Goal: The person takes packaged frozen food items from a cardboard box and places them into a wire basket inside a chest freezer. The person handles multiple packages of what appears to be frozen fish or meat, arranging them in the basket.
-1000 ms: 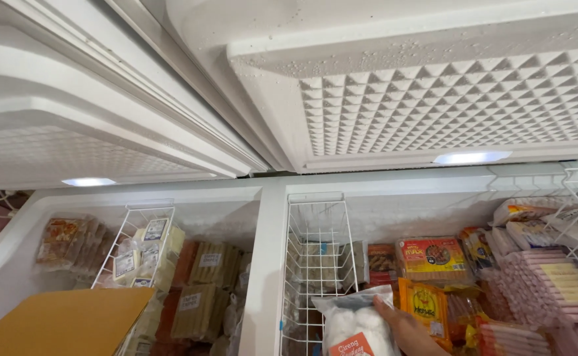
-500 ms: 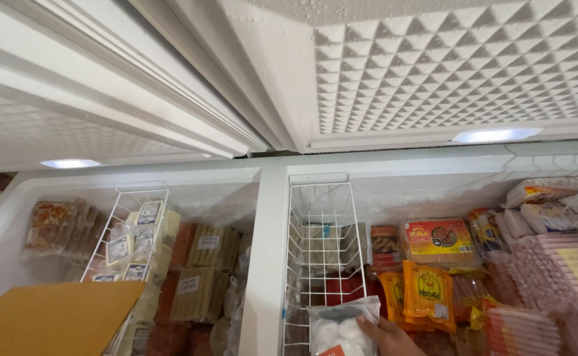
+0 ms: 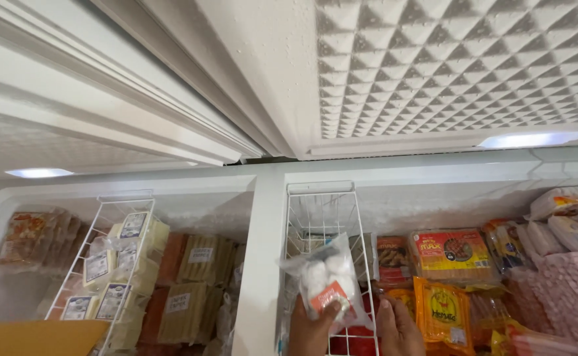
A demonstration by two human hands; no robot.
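Two white chest freezers stand side by side with their lids raised; the right lid (image 3: 460, 66) shows a quilted, diamond-embossed inner face, and a small lamp glows under each lid. The shared white rim (image 3: 262, 250) divides the two wells. In the left freezer a white wire basket (image 3: 104, 264) holds pale blocks with labels, with tan cartons beside it and reddish packs at the far left wall. A flat yellow-brown board (image 3: 31, 337) lies at the lower left corner. In the right freezer another wire basket (image 3: 322, 217) hangs against the divider, and past it lie red and yellow flat food packs (image 3: 444, 254) and pink sausage-like bundles (image 3: 566, 290) at the right side. The left hand (image 3: 312, 329) comes up from the bottom edge, its fingers closed around the lower part of a clear plastic bag of white round pieces (image 3: 325, 280) with an orange label, holding it upright in front of the right basket. The right hand (image 3: 397, 329) sits just beside the bag, fingers loosely extended, touching its lower right edge.
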